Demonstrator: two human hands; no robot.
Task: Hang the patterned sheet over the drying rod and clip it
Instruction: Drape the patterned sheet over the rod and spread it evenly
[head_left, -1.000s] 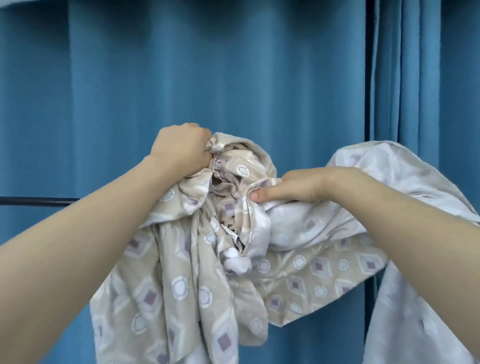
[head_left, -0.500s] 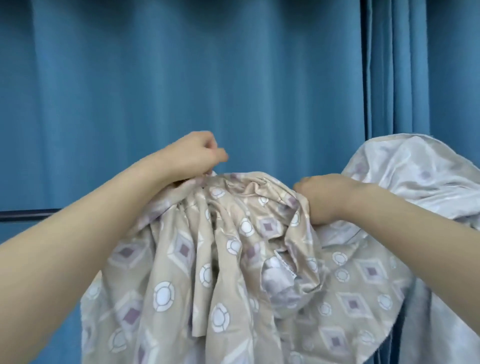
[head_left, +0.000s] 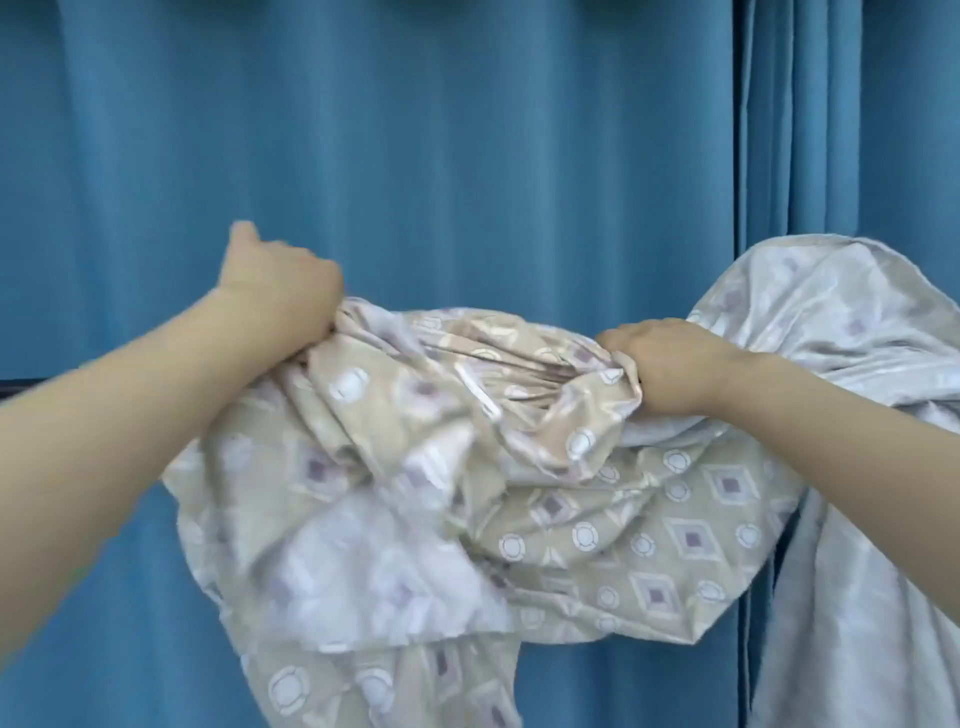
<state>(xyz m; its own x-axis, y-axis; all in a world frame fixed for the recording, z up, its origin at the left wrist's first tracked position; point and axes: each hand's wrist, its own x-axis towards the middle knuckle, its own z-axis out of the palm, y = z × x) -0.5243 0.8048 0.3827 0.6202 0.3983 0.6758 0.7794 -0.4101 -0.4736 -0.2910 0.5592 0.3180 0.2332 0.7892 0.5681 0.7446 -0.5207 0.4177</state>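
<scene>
Head view: your left hand (head_left: 280, 291) and right hand (head_left: 660, 364) each grip a bunched fistful of the patterned sheet (head_left: 519, 467) at chest height before a blue curtain (head_left: 467, 156), fingers curled tight into the cloth on both sides, the fabric between them gathered into a loose, wrinkled band. The sheet hangs in folds below your forearms, beige side with circles and diamonds facing you on the near drape, paler reverse showing in a mound beyond your right wrist. Only a short dark stretch of the drying rod (head_left: 13, 387) shows at the far left edge, level with your left forearm; the rest lies hidden behind the cloth, so it cannot be told how much of the sheet already rests across it. No clip is in view. The step in hand looks like spreading the bunched edge along the rod. To do it well, draw your hands apart level with the rod so the gathered band pulls flat, and keep both grips firm until the weight hangs roughly even front and back, since slick fabric like this would likely slide off toward the heavier side. Work the mound at the right out last, then hold one side down while you reach for a clip.
</scene>
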